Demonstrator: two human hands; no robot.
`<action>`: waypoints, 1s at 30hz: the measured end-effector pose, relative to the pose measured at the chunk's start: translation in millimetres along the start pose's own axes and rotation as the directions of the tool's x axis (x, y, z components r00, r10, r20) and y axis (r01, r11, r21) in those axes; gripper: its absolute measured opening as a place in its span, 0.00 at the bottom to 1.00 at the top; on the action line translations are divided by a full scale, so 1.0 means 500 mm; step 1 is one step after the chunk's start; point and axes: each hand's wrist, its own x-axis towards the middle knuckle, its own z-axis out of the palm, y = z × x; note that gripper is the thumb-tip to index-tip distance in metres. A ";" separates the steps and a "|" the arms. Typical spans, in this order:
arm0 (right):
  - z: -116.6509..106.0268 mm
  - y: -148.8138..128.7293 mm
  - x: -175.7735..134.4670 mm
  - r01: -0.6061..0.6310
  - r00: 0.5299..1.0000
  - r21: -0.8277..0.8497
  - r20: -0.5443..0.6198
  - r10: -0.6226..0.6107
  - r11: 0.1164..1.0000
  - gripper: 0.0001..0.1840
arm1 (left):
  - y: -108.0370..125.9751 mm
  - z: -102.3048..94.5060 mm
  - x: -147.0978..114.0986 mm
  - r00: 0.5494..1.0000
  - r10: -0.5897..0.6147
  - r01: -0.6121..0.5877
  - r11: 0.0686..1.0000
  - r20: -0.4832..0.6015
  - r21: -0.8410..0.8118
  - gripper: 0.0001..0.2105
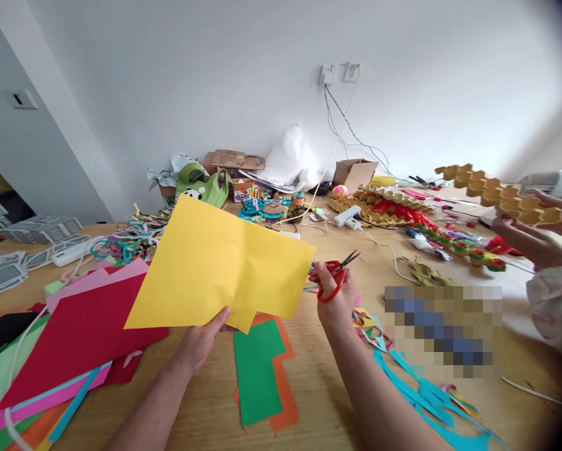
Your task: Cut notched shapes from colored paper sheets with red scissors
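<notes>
My left hand (201,343) pinches the lower edge of a sheet of yellow paper (201,257), which is creased and held up over the table. In my right hand (338,308) is a pair of scissors (339,275) with red handles, blades pointing up and away to the right. The right fingertips are close to the sheet's right edge; whether they touch it I cannot tell. Below the yellow sheet, cut pieces of green paper (258,382) and orange paper (288,401) lie stacked on the table.
Coloured sheets, a dark red one (74,332) among them, are piled at left. Blue paper scraps (424,398) lie at right. A co-worker's hands (539,235) hold a yellow egg-carton strip (497,195). Behind are a power strip (347,216), a jar (296,207) and a green bag (201,185).
</notes>
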 end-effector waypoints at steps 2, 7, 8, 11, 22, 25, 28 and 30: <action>-0.003 -0.003 0.004 0.015 1.000 0.012 -0.004 -0.015 1.000 0.14 | -0.007 -0.011 0.003 1.000 0.016 -0.017 0.999 0.018 0.028 0.26; -0.010 -0.003 0.012 0.039 0.999 0.056 -0.026 -0.038 0.998 0.15 | -0.014 -0.022 0.008 0.997 0.073 -0.075 0.988 0.022 0.135 0.24; -0.011 -0.003 0.013 0.045 0.999 0.065 -0.030 -0.043 0.997 0.15 | -0.012 -0.021 0.007 0.996 0.088 -0.089 0.981 0.013 0.173 0.24; -0.012 -0.003 0.017 0.063 0.998 0.073 -0.034 -0.061 0.995 0.15 | -0.002 -0.015 0.005 0.991 0.132 -0.126 0.944 0.001 0.306 0.25; -0.012 -0.011 0.025 -0.047 0.999 0.003 -0.014 0.047 0.999 0.15 | 0.022 -0.004 0.012 0.999 -0.016 0.018 0.996 0.027 -0.083 0.20; 0.002 0.005 -0.004 -0.200 0.969 -0.049 0.140 0.205 0.979 0.17 | 0.030 0.002 0.012 0.997 -0.052 0.061 0.983 0.056 -0.173 0.19; 0.021 0.022 -0.045 -0.260 0.933 -0.064 0.239 0.268 0.963 0.16 | 0.034 0.006 0.011 0.998 -0.054 0.061 0.978 0.041 -0.201 0.19; 0.030 0.027 -0.066 -0.243 0.925 -0.077 0.282 0.255 0.967 0.15 | 0.033 0.007 0.011 0.998 -0.054 0.059 0.977 0.030 -0.203 0.19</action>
